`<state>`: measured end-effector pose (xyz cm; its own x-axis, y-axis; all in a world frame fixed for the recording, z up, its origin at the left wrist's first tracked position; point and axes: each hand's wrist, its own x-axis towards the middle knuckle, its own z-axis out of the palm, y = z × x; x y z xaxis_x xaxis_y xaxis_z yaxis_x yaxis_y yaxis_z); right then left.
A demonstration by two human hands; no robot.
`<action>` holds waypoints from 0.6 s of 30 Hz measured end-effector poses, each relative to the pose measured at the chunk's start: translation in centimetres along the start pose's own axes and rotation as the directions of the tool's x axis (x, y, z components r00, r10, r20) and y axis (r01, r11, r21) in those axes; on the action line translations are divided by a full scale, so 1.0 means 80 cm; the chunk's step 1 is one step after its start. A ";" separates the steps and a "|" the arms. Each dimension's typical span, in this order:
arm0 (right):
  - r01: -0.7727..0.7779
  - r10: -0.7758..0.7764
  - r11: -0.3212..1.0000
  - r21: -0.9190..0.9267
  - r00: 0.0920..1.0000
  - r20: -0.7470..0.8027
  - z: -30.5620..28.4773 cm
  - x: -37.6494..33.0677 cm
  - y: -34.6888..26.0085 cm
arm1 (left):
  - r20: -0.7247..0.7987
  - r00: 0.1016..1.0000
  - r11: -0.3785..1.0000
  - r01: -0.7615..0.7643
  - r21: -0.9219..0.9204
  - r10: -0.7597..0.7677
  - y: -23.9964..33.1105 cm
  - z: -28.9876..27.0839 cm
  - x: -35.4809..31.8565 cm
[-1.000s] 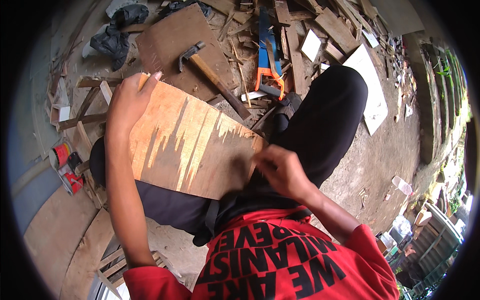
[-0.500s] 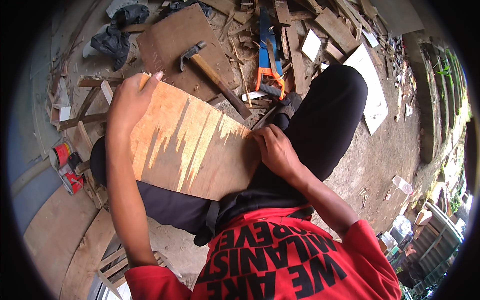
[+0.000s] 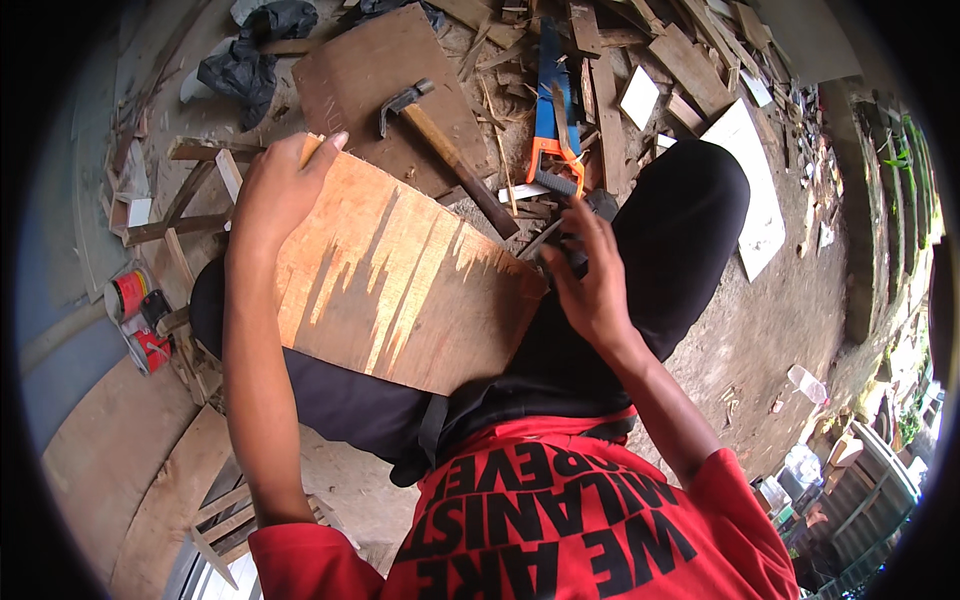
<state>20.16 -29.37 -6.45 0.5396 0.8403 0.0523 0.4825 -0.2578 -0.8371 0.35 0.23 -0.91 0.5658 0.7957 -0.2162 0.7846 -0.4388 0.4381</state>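
one plywood panel (image 3: 405, 290), one claw hammer (image 3: 450, 160) and one handsaw (image 3: 550, 100) — plus one large brown board (image 3: 345, 80), one large white board (image 3: 757, 195) and one clear plastic container (image 3: 807, 384) — with wood scraps (image 3: 695, 75) too jumbled to count.

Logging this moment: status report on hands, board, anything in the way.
Left hand gripping plywood board; right hand open beside it. Board across lap. Hammer beyond, apparently not blocking.
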 end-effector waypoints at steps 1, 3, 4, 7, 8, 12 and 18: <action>0.003 -0.001 1.000 -0.015 0.994 0.112 0.002 -0.008 -0.010 | 0.022 1.000 1.000 0.019 0.023 -0.019 0.003 -0.002 0.002; 0.013 -0.002 0.999 -0.044 0.966 0.258 0.014 -0.023 -0.002 | 0.039 0.999 0.999 0.023 0.038 -0.024 0.010 -0.006 0.002; 0.018 -0.008 0.999 -0.040 0.971 0.238 0.020 -0.023 0.007 | 0.034 0.999 1.000 0.009 0.029 -0.010 0.014 -0.007 0.001; 0.139 -0.119 0.987 -0.081 0.970 0.212 0.026 -0.021 0.015 | 0.019 1.000 1.000 0.001 -0.010 -0.001 0.012 -0.004 -0.001; 0.195 -0.171 0.975 -0.103 0.963 0.210 0.026 -0.022 0.014 | 0.015 1.000 1.000 0.004 -0.024 -0.004 0.009 -0.002 -0.001; 0.244 -0.347 0.934 0.260 0.789 0.507 -0.004 -0.051 -0.049 | 0.026 0.999 0.999 0.030 0.024 -0.031 -0.002 0.000 0.001; 0.082 -0.011 0.954 -0.288 0.970 0.242 -0.008 -0.028 -0.023 | 0.036 0.999 0.999 0.034 -0.021 -0.033 0.010 -0.006 -0.003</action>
<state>18.56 -31.07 -4.66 0.3512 0.9335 -0.0724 0.7036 -0.3141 -0.6374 0.72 -0.14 -0.05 0.5484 0.7941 -0.2620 0.7977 -0.4028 0.4489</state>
